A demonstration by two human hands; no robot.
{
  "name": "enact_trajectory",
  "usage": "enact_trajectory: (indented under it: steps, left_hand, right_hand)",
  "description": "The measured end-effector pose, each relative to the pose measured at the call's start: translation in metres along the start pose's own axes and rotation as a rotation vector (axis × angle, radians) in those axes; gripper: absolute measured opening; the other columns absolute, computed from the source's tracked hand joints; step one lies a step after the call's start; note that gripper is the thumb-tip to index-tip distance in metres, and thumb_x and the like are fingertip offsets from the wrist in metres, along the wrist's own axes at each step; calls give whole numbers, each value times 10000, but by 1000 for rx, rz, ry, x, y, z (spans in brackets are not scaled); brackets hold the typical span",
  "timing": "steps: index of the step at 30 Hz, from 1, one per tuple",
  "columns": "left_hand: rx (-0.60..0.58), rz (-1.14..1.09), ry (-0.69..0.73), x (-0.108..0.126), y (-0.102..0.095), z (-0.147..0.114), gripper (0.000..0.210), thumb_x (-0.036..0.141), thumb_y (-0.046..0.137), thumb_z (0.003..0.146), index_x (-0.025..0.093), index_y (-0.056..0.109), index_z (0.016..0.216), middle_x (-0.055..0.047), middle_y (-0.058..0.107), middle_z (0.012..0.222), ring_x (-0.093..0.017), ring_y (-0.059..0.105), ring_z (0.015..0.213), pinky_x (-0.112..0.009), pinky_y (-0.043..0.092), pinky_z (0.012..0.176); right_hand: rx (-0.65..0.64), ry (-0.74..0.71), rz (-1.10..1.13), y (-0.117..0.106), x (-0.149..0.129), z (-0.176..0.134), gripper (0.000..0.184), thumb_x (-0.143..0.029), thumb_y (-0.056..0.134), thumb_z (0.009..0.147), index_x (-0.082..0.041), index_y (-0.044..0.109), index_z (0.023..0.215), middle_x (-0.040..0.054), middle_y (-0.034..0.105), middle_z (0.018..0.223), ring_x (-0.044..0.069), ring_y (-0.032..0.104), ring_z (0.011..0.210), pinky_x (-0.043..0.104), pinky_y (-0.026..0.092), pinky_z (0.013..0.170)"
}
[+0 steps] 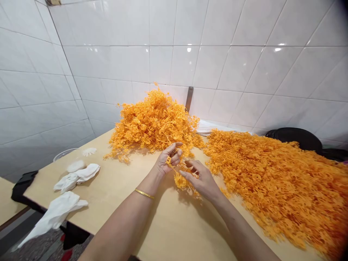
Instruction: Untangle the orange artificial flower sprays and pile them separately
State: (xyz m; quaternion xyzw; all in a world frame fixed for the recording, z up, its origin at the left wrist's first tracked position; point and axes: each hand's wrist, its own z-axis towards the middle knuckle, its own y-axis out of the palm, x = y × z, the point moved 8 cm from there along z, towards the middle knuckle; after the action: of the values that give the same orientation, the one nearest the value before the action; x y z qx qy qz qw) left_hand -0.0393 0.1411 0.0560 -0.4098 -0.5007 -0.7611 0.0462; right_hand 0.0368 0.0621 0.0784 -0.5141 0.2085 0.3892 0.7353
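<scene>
My left hand [171, 158] is closed around an orange artificial flower sprig [182, 181], whose lower part hangs above the table. A small bit of the orange plastic pokes out by the palm. Close to the hanging part is my right hand [199, 177], thumb and fingers apart, with no firm grip showing. Just beyond both hands rises a tall heap of similar orange sprigs [152, 119]. A second, wider orange pile [277, 177] spreads over the table on the right.
White gloves [77, 177] and another white cloth piece [58, 210] lie on the left of the pale wooden table [114, 203], the latter hanging over the edge. A black round object [296, 137] sits behind the right pile. White tiled walls enclose the back and left.
</scene>
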Motion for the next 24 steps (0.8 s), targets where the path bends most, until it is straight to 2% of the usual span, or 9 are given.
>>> enact_trajectory:
  steps: [2,5,7,9,12,14,16,19,24]
  left_hand:
    - [-9,4,-11,-2,9,-2,216,268,419,817,121,569,868,16,507,536,-4,280,305,-137,251,321]
    - [95,-10,46,13,4,-3,189,247,415,822,119,548,859,-17,544,590,-32,416,396,-136,323,378]
    - [203,-43,104,32,-7,-3,180,219,372,841,125,524,811,-16,533,567,-39,427,403,-133,319,377]
    - [304,-77,170,57,-20,-5,206,186,325,856,137,483,733,9,496,515,-24,333,333,-127,251,329]
    - [422,-75,300,100,-36,-11,247,154,299,863,143,417,646,39,455,481,-5,206,284,-125,163,291]
    - [453,41,300,118,-42,-12,269,157,280,867,148,387,620,36,461,491,-2,206,283,-122,174,293]
    - [486,219,208,121,-49,-12,257,172,298,858,150,387,618,18,492,516,-4,233,283,-127,199,299]
    - [563,387,83,110,-66,-14,197,162,348,828,148,427,649,-2,510,500,-21,247,264,-152,197,292]
    - [748,562,103,100,-98,-29,112,171,471,766,149,459,657,34,451,422,-40,300,276,-164,213,319]
  right_hand:
    - [-44,-23,-60,12,-3,4,221,-294,518,731,-173,576,907,26,578,775,137,494,671,245,373,593]
    - [-70,21,-145,12,0,2,179,-247,423,778,-168,543,670,-21,484,556,104,415,524,219,293,499]
    - [-26,12,-198,-2,-2,-5,264,-263,370,812,-173,490,595,-25,442,517,102,395,505,220,270,492]
    - [33,-24,-270,-20,-5,-16,291,-283,345,832,-177,477,595,-18,445,518,110,404,514,229,279,519]
    - [95,-62,-367,-43,-7,-34,285,-302,358,836,-180,524,638,9,509,563,137,455,575,258,316,600]
    - [142,-50,-314,-57,-3,-43,252,-316,390,827,-184,578,722,33,577,668,158,504,658,272,346,651]
    - [202,4,-181,-72,3,-48,230,-337,430,810,-186,604,799,42,604,762,165,527,712,266,373,650]
    - [364,117,-2,-102,7,-51,230,-365,469,785,-191,611,841,21,581,734,140,505,652,236,374,561]
    - [660,162,187,-156,-4,-56,186,-357,515,748,-209,620,791,4,542,729,110,469,634,223,363,545]
